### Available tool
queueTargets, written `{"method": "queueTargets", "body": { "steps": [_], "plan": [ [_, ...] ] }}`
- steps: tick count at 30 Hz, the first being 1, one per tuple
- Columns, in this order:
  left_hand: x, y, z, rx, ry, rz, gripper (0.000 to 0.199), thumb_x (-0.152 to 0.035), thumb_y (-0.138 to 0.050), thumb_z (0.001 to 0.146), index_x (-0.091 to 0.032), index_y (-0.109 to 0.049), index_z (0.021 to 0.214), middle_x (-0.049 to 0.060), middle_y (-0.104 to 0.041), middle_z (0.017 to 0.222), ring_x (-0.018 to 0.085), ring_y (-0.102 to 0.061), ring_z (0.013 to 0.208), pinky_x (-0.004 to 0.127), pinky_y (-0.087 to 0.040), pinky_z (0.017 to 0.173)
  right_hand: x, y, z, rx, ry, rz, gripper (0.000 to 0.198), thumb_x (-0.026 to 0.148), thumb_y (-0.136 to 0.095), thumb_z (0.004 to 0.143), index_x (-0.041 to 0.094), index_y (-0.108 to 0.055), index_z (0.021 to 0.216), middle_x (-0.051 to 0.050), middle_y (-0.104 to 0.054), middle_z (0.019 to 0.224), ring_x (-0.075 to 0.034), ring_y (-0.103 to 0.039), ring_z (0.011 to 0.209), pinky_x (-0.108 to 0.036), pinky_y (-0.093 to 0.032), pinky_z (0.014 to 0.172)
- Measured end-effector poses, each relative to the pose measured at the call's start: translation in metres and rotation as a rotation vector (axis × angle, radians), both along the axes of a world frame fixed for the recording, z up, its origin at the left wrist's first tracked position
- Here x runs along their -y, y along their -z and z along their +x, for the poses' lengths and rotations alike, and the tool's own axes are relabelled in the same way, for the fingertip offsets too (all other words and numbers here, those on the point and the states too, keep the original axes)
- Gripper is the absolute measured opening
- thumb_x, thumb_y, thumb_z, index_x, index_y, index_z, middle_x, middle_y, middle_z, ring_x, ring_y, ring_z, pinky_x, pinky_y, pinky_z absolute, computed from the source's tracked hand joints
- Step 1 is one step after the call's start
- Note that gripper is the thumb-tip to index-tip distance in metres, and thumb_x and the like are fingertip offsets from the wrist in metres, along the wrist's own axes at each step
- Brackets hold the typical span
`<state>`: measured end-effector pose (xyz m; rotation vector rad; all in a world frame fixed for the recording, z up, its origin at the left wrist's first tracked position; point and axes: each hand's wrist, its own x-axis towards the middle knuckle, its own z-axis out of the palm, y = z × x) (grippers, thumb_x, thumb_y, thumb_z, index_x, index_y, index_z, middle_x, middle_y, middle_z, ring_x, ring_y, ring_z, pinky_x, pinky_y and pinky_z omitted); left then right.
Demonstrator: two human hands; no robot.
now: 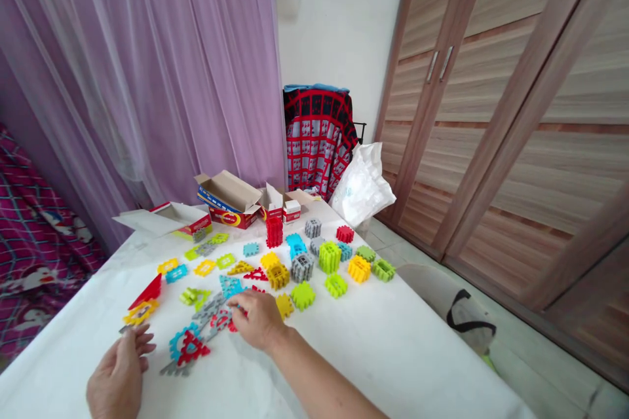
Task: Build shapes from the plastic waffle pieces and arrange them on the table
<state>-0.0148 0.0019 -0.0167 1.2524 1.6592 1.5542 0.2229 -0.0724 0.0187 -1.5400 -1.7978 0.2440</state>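
Note:
My left hand (118, 372) is at the near left of the table, thumb and fingers bent around the edge of a small grey interlocking toy piece (124, 328). Just beyond it lie a yellow frame piece (141, 311) and a red triangular piece (146, 292). Over a loose group of flat pieces, my right hand (258, 319) is closed with its fingers bent down; what they pinch is hidden. Close to those fingertips are a red gear-shaped piece (220, 319), grey pieces (210, 306) and a blue piece (230, 285). Between my hands lies a red triangle piece (192, 347).
Assembled toothed cubes, including a lime one (329, 257) and a grey one (301, 267), stand right of centre. A red stack (274, 233) stands behind them. Opened cardboard boxes (230, 200) line the back of the white-covered table (393, 353). A white plastic bag (362, 186) is at the far corner.

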Motion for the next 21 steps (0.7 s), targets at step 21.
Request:
{"method": "queueTargets", "body": {
  "steps": [21],
  "plan": [
    [0.024,0.004,0.014,-0.564,0.211,-0.131,0.047,-0.060,-0.046,0.075,-0.026,-0.071,0.096,0.007,-0.078,0.094,0.029,-0.072,0.086,0.036,-0.054,0.072,0.006,0.036,-0.021,-0.026,-0.005,-0.015,0.030,0.014,-0.051,0.085,0.026,-0.072,0.102,-0.001,-0.077,0.101,-0.018,-0.071,0.095,-0.027,-0.053,0.086]
  ]
}}
